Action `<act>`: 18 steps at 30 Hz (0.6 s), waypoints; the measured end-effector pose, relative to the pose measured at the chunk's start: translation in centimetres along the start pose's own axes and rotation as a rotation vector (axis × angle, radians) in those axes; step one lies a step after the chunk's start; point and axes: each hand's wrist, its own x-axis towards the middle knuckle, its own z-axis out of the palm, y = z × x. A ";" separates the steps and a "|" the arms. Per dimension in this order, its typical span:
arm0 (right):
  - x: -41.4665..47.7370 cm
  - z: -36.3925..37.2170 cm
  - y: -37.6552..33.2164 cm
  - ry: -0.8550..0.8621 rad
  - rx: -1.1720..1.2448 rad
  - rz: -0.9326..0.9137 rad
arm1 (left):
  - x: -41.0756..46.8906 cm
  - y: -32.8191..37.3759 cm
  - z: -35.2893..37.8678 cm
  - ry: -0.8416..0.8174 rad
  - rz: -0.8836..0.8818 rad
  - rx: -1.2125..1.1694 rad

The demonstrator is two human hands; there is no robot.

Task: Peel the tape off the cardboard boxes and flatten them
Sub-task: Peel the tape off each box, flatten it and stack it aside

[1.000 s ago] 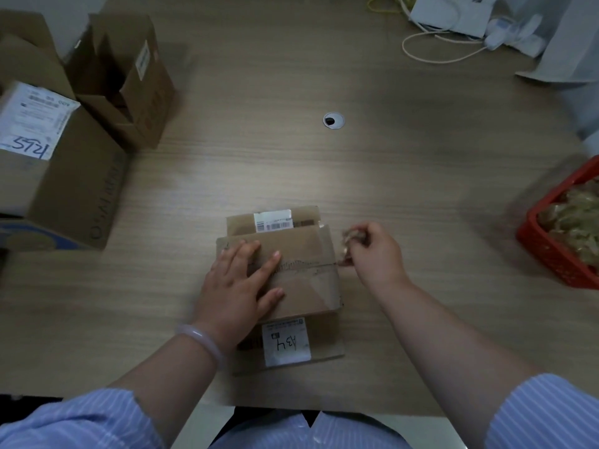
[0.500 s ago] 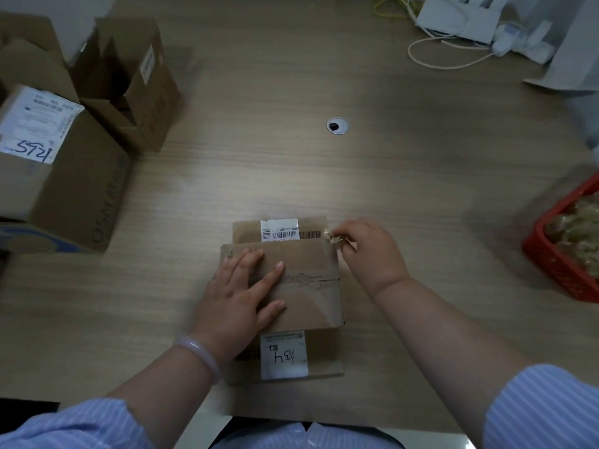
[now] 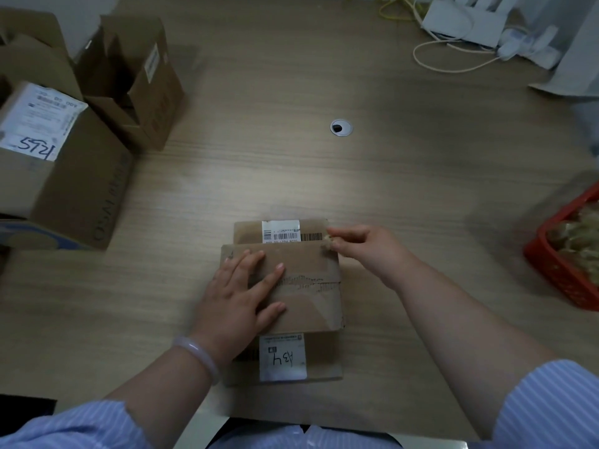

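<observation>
Small brown cardboard box [image 3: 311, 306], already pressed nearly flat, lies on the pale wooden desk [image 3: 389, 176] at its near edge, straight in front of the person, with white labels on the flaps at its far and near ends. The left hand [image 3: 241, 296] lies flat on the left half of the top panel, its grip apart, straight fingers spread and pressing down. The right hand [image 3: 366, 251] is at the panel's far right corner, its grip clamped between thumb and fingertips on a scrap of pale tape [image 3: 329, 242].

The box looks light and thin, so it would likely slide or lift with any pull unless pinned as it is now. The board is stiff along its panels but folds easily at the creases. A rough, ragged line across the middle of the panel suggests the paper skin tears away with the tape, so a low, slow pull close to the surface seems wise, taking hold at the loosened end by the corner.

A red plastic basket [image 3: 564, 280] of crumpled scraps sits at the right; larger brown cardboard boxes [image 3: 74, 189] stand well apart at the left.
</observation>
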 end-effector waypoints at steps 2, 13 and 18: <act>0.3 0.1 -0.3 -0.020 0.013 0.019 | -0.1 0.0 0.0 -0.001 -0.008 -0.006; 1.0 -0.3 0.3 0.421 -0.072 -0.038 | 0.0 -0.2 0.2 0.000 0.005 0.007; -1.2 1.9 1.0 0.312 -0.479 -0.416 | 0.0 0.0 0.0 -0.007 -0.003 0.004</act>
